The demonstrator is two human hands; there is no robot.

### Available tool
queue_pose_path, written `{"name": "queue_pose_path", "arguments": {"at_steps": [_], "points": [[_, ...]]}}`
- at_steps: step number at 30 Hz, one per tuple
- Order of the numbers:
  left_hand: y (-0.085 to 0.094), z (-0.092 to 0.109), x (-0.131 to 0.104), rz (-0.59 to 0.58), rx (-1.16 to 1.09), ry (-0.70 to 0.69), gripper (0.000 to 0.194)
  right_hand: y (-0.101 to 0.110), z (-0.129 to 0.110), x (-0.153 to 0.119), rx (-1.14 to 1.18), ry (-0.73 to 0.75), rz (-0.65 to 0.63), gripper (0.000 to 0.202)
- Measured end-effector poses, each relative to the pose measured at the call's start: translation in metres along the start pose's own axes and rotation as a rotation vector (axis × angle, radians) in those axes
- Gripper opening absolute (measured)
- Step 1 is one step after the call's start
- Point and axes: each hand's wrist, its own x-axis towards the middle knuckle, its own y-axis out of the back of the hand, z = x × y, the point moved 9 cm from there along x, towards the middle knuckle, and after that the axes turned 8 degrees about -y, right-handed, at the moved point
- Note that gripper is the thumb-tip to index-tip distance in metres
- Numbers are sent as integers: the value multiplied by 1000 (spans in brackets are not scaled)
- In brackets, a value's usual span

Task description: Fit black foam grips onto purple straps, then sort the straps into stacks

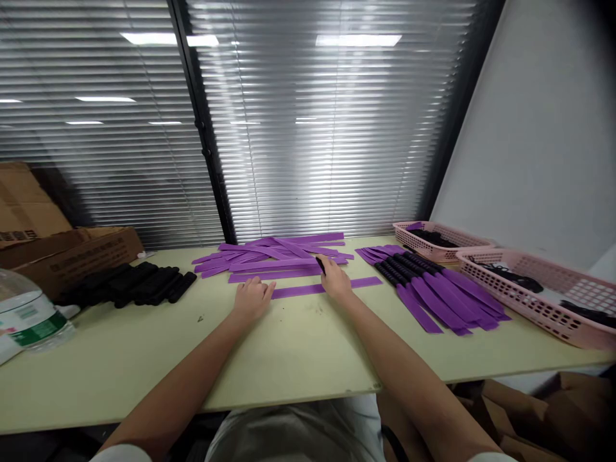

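A purple strip [298,291] lies lengthwise on the table in front of me. My left hand [253,299] rests at its left end, fingers laid down and thumb apart, gripping nothing that I can see. Over the same strip, right of its middle, my right hand [335,281] is closed around a slim black pen-like object [320,264]; its lower end is hidden by the fingers. Just beyond both hands is a loose pile of purple strips [274,251]. To the right lies a row of purple strips with black ribbed handles [409,266] across them.
Black flat pieces [144,282] are stacked at the left, near a cardboard box [91,253] and a clear bottle [33,314]. Two pink baskets [524,263] with black items stand at the right. Window blinds [308,141] rise behind the table [298,359].
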Motion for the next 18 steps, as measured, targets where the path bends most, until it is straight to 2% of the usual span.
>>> {"name": "queue_pose_path", "arguments": {"at_steps": [4,8,10,13,15,18], "points": [[-2,11,0,-13,-82,-105,53,-6,-12,-4,282,101,2,58],[-5,23,-2,-45,-127,-178,55,-5,-9,-3,448,47,31,62],[-4,23,-2,-39,-114,-164,57,3,-3,-2,401,11,88,61],[-4,19,-1,-38,-96,-131,60,17,4,0,187,-29,166,54],[-4,14,-1,-36,-78,-100,62,16,9,2,11,-58,135,53],[-5,9,0,-26,-52,-61,63,4,11,6,-153,-68,30,61]]}}
